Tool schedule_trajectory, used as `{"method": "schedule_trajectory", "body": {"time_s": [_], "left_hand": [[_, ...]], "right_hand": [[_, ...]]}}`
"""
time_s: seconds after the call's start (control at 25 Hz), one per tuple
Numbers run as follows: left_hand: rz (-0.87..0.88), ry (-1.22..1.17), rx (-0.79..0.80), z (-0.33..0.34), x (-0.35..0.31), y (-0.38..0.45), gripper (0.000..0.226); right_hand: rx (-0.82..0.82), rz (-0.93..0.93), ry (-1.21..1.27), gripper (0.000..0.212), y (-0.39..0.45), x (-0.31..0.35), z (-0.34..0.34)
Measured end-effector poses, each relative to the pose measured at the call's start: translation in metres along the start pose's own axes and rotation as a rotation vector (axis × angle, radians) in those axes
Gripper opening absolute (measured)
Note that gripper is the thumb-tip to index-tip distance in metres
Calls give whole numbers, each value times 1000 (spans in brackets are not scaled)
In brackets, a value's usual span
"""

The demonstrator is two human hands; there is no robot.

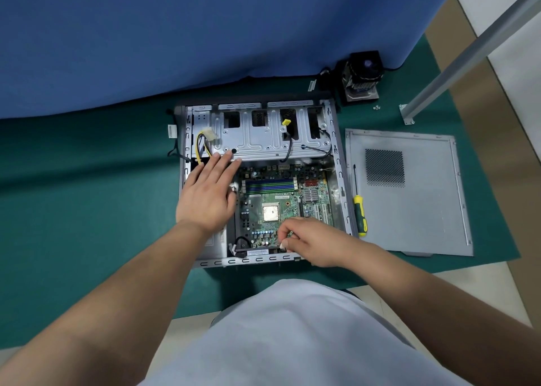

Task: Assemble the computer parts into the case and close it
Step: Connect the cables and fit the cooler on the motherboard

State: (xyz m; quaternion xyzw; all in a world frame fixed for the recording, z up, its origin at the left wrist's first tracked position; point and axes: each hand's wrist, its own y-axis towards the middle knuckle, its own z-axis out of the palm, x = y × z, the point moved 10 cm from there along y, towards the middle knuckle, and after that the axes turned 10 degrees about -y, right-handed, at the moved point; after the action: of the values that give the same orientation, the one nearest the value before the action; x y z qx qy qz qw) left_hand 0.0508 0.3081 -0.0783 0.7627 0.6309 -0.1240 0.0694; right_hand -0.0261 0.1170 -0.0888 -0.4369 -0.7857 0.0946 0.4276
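Resting flat on the case [339, 163], left hand [206, 198] fingers straight; right hand [310, 240] fingers pinching the motherboard [272, 192]; labels unreadable

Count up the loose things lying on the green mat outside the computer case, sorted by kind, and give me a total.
Side panel: 1
Screwdriver: 1
Cooler fan unit: 1
Small cluster of screws: 1 cluster, too small to count singly
Total: 4 items, with the cluster taken as one

Head view, steeply downward, near.
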Motion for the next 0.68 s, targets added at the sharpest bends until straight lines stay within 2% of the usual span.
{"method": "schedule_trajectory", "body": {"time_s": [0.2, 0.36, 0.44, 0.6, 0.68], "left_hand": [[1, 4, -2, 0, 1, 0, 70], [2, 5, -19, 0, 2, 0, 69], [0, -5, -23, 0, 2, 1, 69], [2, -10, -32, -1, 2, 1, 69], [3, -9, -30, -1, 2, 1, 69]], "right_hand": [[-97, 179, 123, 15, 2, -25, -19], [-188, 538, 500, 21, 13, -65, -12], [-182, 646, 632, 21, 20, -75, -1], [-137, 667, 813, 15, 33, -78, 17], [-123, 650, 795, 20, 36, -80, 19]]}}
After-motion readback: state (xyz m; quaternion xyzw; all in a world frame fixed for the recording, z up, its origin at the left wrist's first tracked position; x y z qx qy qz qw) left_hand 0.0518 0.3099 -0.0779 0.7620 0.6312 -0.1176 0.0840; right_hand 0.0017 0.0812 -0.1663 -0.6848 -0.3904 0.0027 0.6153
